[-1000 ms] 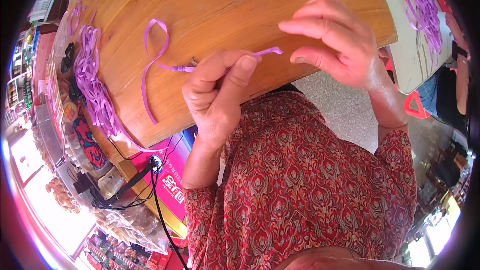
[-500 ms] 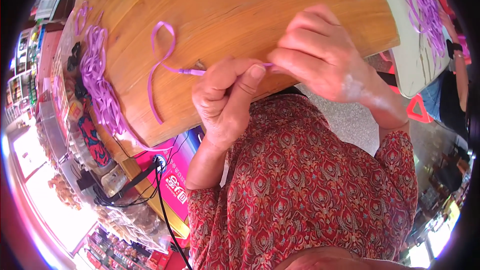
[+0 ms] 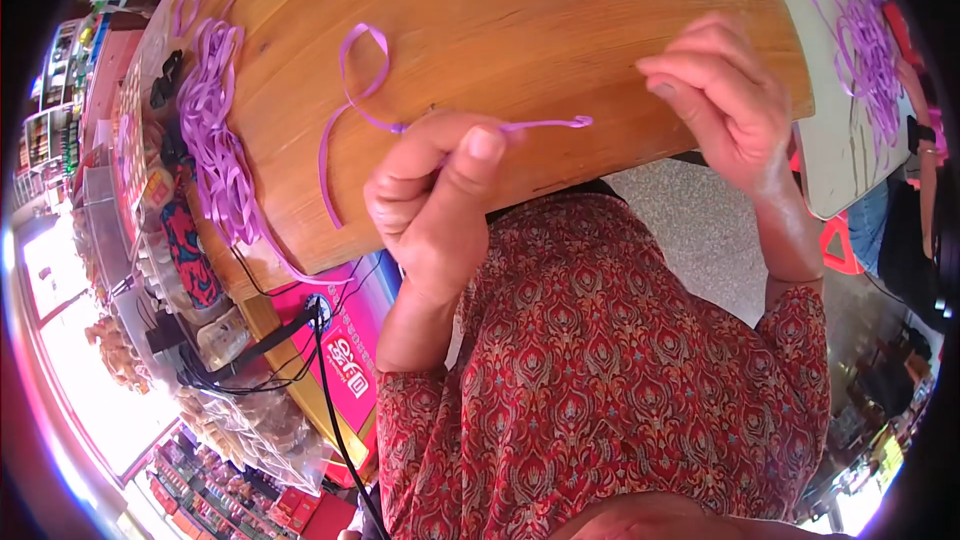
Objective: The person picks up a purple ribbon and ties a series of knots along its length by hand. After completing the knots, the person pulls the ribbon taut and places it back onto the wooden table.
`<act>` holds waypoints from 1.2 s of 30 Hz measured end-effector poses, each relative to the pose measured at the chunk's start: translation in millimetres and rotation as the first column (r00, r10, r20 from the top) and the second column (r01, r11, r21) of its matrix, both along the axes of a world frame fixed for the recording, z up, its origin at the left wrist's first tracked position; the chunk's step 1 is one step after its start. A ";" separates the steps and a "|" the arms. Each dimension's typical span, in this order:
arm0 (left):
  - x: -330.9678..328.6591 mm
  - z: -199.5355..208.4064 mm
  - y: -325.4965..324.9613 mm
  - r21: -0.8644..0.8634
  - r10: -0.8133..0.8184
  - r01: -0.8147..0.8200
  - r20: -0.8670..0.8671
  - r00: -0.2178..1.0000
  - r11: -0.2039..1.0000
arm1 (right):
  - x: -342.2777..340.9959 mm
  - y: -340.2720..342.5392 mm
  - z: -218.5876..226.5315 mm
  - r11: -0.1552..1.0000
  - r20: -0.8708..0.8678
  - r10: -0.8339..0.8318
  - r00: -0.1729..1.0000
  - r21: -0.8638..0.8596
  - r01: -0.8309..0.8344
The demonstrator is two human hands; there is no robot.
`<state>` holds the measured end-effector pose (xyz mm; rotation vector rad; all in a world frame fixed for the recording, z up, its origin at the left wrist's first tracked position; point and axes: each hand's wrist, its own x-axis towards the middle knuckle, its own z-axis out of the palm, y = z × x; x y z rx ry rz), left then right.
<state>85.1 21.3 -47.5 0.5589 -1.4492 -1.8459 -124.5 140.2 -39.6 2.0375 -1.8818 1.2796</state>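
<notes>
My left hand (image 3: 430,205) pinches a narrow purple ribbon (image 3: 543,124) between thumb and forefinger, above the near edge of the wooden table (image 3: 520,30). One short end sticks out to the right of the thumb and finishes in a small curl or knot. On the other side the ribbon runs left, makes a loop on the tabletop and trails toward the near edge. To the right, my right hand (image 3: 728,105) hovers over the table, apart from the ribbon, its fingers bent and thumb separate, holding nothing.
A bundle of purple ribbon (image 3: 215,130) lies along the table's left side. Beside it are plastic containers, a red-and-blue patterned item (image 3: 188,258) and black cables (image 3: 325,370). At right, a pale table (image 3: 820,155) carries more purple ribbon (image 3: 868,70), near another person's arm (image 3: 922,115).
My right hand has let go of the ribbon's short end and moved away to the right, its fingers loosening. That end now shows free, while my left hand keeps its pinch and has shifted slightly left.
</notes>
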 end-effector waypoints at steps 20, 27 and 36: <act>-6.8 55.2 -1.1 0.004 -0.126 0.140 -0.400 0.908 0.990 | 81.8 -72.4 -20.9 0.893 0.472 0.407 0.782 -0.026 -0.449; 38.1 85.4 -53.6 0.025 -0.068 0.115 -0.676 0.733 0.993 | 47.3 -38.1 -21.0 0.846 0.852 0.199 0.484 0.100 -0.524; 64.6 39.6 -101.5 0.160 0.252 -0.195 -0.538 0.805 0.968 | 1.9 0.0 -16.6 0.950 0.867 -0.050 0.495 0.194 -0.244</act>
